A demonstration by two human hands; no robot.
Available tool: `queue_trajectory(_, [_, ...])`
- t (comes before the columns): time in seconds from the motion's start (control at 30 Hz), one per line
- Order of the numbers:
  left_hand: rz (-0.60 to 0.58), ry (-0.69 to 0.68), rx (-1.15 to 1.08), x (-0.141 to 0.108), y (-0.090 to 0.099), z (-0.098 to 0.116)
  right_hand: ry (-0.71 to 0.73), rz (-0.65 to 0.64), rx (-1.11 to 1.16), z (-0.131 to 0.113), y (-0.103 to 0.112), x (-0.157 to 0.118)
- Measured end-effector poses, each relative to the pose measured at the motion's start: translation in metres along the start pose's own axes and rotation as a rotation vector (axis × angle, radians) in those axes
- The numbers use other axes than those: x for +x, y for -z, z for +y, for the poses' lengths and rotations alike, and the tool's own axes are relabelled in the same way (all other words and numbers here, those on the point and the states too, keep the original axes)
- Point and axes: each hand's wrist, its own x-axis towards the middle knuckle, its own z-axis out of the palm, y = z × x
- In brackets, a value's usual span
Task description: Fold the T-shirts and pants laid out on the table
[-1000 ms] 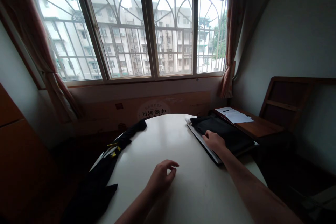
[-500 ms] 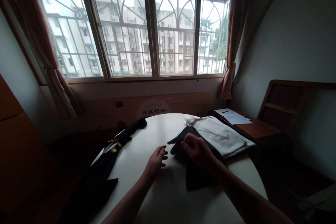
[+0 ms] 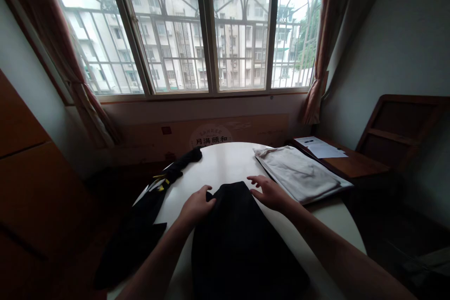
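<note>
A black garment (image 3: pixel 242 239) is spread on the white round table (image 3: pixel 225 161) in front of me, its narrow end pointing toward the window. My left hand (image 3: pixel 197 204) is at the upper left corner of this garment, with a bit of dark cloth pinched between thumb and fingers. Just off the upper right edge, my right hand (image 3: pixel 269 192) hovers with its fingers apart, holding nothing. Whether it is a shirt or trousers I cannot tell.
Light grey folded clothes (image 3: pixel 302 173) lie at the table's right. More black clothing with yellow bits (image 3: pixel 163 183) hangs over the left edge. Beyond stand a wooden chair (image 3: pixel 404 136) and a small brown table (image 3: pixel 365 165) bearing papers (image 3: pixel 325 150) and a pen.
The black garment has come from beside the grey clothes to the middle and lies spread out toward me. My left hand has closed on its corner; my right hand has opened. The view has tilted down.
</note>
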Motion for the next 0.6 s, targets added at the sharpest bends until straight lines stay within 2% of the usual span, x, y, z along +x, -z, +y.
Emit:
queue_trajectory(0.1, [0.09, -0.071, -0.03, -0.004, 0.006, 0.004, 0.04, 0.0, 0.018, -0.001, -0.01, -0.001])
queue_trajectory(0.2, [0.267, -0.339, -0.204, -0.02, 0.003, 0.022, -0.022, -0.033, 0.056, -0.011, -0.011, -0.001])
queue_trajectory(0.27, [0.318, -0.549, -0.332, -0.039, -0.002, 0.039, -0.001, -0.08, 0.093, -0.017, -0.006, -0.003])
queue_trajectory(0.33, [0.264, -0.723, -0.412, -0.062, -0.008, 0.055, 0.08, -0.156, 0.121, -0.022, 0.001, -0.005])
queue_trajectory(0.43, [0.068, -0.875, -0.492, -0.086, -0.01, 0.071, 0.18, -0.265, 0.133, -0.024, 0.01, -0.007])
queue_trajectory(0.53, [-0.058, -0.846, -0.607, -0.084, -0.005, 0.069, 0.171, -0.19, 0.172, -0.021, 0.013, -0.006])
queue_trajectory(0.6, [-0.024, -0.698, -0.629, -0.068, 0.0, 0.058, 0.119, -0.075, 0.257, -0.018, 0.011, -0.004])
